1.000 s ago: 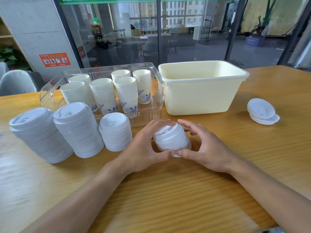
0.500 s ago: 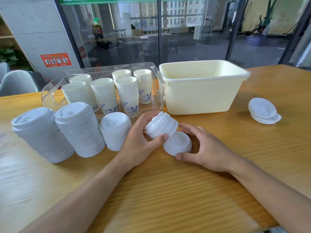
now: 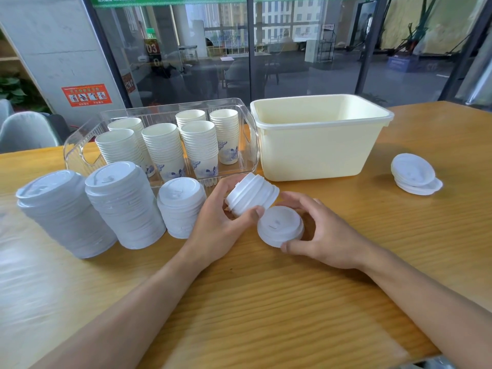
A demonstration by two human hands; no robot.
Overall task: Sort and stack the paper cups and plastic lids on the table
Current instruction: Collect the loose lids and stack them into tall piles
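Lifted and tilted since 1 second ago, the light, slippery small lid stack (image 3: pixel 251 194) sits gripped in the left hand (image 3: pixel 221 222) near the table's middle, while the right hand (image 3: pixel 323 233) pinches 1 flimsy lid (image 3: pixel 279 226) by its rim.

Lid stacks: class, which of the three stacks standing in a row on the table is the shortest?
The short lid stack, rightmost of the row and nearest the left hand. Its top sits well below those of the middle stack and the leftmost stack.

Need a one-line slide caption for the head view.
Left hand lifts a tilted lid stack; right hand holds one lid.
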